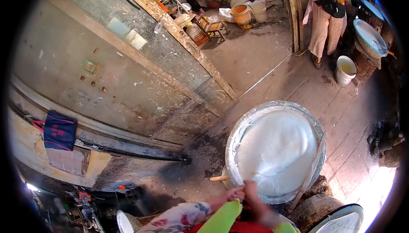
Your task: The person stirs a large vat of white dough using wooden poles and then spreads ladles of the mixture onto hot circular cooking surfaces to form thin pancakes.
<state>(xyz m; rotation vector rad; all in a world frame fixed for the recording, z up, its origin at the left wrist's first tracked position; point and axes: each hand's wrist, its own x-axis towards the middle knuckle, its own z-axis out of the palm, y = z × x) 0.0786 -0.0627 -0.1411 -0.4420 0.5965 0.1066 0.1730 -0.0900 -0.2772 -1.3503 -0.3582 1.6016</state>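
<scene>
Just beyond fingers point(249, 186), wide round basin point(230, 150) of white mixture point(277, 148).

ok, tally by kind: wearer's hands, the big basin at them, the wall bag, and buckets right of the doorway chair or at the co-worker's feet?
Hands: 2 (left hand, right hand)
Basin: 1
Bag: 1
Buckets: 3 (orange bucket, white bucket, yellow-filled bucket)
Total: 7

Glare bleaches the floor point(380, 186) lower right of the basin point(231, 152); shadow lies left of it; fisheye bends outlying lines.
</scene>
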